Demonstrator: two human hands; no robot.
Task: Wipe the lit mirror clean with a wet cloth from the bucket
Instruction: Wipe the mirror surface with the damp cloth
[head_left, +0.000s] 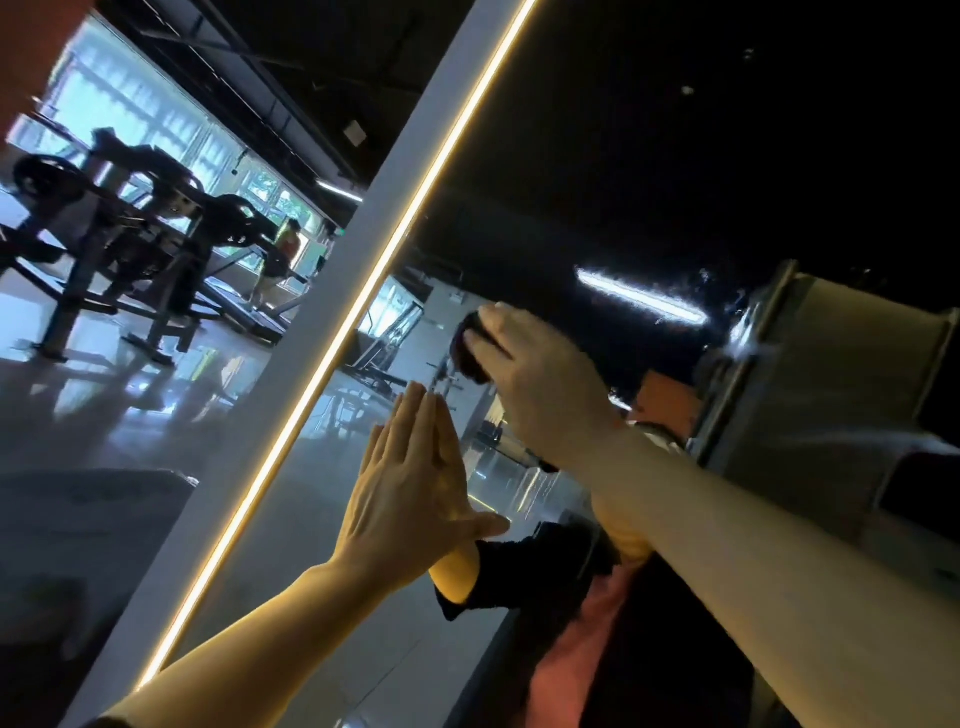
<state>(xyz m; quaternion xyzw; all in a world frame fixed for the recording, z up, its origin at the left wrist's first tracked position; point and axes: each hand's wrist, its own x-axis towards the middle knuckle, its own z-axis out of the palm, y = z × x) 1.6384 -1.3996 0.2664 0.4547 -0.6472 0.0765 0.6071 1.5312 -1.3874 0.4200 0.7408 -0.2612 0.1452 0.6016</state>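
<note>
The mirror (675, 171) fills the frame from 12 through 6 o'clock, its glass dark and glossy, bordered on its 9 o'clock side by a lit amber strip (395, 244) running diagonally from 1 o'clock down to 7 o'clock; fine droplets or smears show on the glass around a reflected ceiling light at 3 o'clock. The cloth (467, 348), dark and bunched, sits against the glass just above frame centre, mostly covered by the right hand (535, 374). That hand grasps the cloth, fingers bent over it and pressing it to the mirror, with the bare forearm running in from 4 o'clock. The left hand (410, 483) lies released and flat on the glass at 7 o'clock of the cloth, fingers straight and together pointing toward 12, thumb spread toward 3; its forearm enters from 7 o'clock, tinted amber by the strip. The hands are near each other but apart. Beside the strip, a pale grey frame (332, 332) follows the same diagonal. Beyond it at 9 to 10 o'clock stand gym machines (130, 228) on a shiny floor (130, 405) before bright windows (140, 109). The glass reflects the person's arm and a reddish garment at 5 o'clock.
</note>
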